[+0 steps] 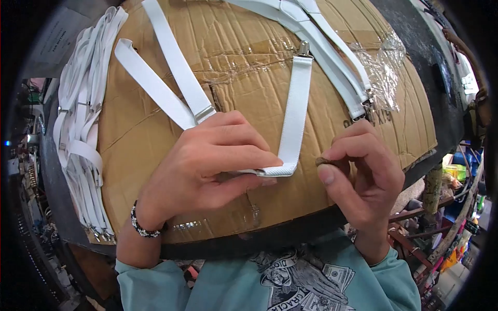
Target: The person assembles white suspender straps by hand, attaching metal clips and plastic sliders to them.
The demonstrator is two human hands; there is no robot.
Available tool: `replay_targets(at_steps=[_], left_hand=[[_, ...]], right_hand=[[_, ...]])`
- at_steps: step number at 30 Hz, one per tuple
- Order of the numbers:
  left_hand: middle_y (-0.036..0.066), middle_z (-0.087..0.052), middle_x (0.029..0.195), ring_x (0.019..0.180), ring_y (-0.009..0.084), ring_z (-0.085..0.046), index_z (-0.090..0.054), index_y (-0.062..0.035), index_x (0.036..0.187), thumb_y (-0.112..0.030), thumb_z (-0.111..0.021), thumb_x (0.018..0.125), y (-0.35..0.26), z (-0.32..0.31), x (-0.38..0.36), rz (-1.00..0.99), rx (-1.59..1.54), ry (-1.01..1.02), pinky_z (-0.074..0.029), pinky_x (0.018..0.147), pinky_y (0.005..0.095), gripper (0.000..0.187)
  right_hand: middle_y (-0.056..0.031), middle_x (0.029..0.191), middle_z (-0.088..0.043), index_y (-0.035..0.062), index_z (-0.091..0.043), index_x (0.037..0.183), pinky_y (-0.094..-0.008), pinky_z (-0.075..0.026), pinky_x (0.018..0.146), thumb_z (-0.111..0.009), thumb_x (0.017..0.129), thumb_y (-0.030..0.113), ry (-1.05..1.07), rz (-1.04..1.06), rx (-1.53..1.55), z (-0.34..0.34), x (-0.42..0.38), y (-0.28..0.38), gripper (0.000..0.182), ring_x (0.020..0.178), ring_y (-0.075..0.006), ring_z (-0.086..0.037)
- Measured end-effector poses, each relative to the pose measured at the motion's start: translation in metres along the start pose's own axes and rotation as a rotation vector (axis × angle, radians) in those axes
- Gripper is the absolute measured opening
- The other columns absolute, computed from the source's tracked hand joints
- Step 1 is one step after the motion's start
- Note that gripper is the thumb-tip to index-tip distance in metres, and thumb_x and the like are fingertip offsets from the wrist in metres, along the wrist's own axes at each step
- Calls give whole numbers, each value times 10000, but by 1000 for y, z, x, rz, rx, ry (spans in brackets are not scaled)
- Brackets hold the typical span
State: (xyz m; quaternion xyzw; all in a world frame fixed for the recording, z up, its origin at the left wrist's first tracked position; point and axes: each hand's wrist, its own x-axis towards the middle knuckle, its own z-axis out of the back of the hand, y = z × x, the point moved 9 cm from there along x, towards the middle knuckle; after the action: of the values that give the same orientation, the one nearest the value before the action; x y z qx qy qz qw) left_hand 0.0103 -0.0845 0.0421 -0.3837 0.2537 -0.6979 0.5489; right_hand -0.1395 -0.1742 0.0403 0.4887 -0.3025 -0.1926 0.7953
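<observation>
My left hand pinches a white elastic suspender strap between thumb and fingers. The strap folds at the fingertips, and its far end carries a metal clip lying on the cardboard. More of the white strap, with a metal slide adjuster, runs out beyond the back of this hand. Apart from the strap, to its right, my right hand is closed in a pinch. A small brownish piece shows between its thumb and forefinger, too small to name.
Flattened cardboard covers the dark table. A bundle of white suspenders with clips lies along the left side. Another white suspender set lies at the upper right, beside clear plastic tape. Metal bars stand beyond the table at right.
</observation>
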Motion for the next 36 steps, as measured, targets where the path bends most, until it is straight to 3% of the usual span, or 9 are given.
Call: replay_targets(at_steps=[7, 15, 23, 33, 36], left_hand=[[51, -732, 906, 798, 210, -645, -793, -47, 989, -10, -854, 700, 9, 0, -1, 44, -49, 49, -484, 723, 327, 298], [45, -748, 923, 829, 204, -668, -784, -53, 971, -21, -869, 679, 10, -1, -1, 45, -44, 52, -484, 753, 338, 306], [26, -754, 906, 842, 210, -669, -779, -53, 974, 15, -862, 668, 7, -3, -1, 43, -37, 38, -503, 768, 333, 325], [40, -735, 920, 852, 234, -650, -772, -47, 1029, 12, -838, 663, 2, -3, -2, -6, 15, 20, -504, 761, 344, 376], [55, -708, 917, 826, 242, -626, -766, -40, 1063, 1, -820, 660, -8, -9, -1, -47, 143, 25, -492, 742, 355, 409]], right_hand=[[-48, 979, -582, -22, -586, 1107, -193, -429, 685, -652, 934, -36, -171, -118, 229, 5, -10, -20, 186, 779, -51, -533], [-99, 1034, -654, -39, -510, 1220, -195, -462, 735, -563, 978, -55, -115, -232, 330, -3, -13, -26, 248, 814, -62, -567], [-23, 858, -632, -36, -679, 1094, -183, -387, 575, -619, 916, -76, -104, -160, 70, -1, -9, -17, 193, 668, -30, -529], [-22, 830, -640, -38, -655, 1025, -178, -355, 534, -622, 939, -9, -138, -208, 48, 0, -12, -22, 96, 603, -13, -486], [-66, 828, -672, -27, -611, 971, -181, -370, 502, -624, 962, 55, -140, -439, 510, -1, -13, -34, 84, 567, -24, -507]])
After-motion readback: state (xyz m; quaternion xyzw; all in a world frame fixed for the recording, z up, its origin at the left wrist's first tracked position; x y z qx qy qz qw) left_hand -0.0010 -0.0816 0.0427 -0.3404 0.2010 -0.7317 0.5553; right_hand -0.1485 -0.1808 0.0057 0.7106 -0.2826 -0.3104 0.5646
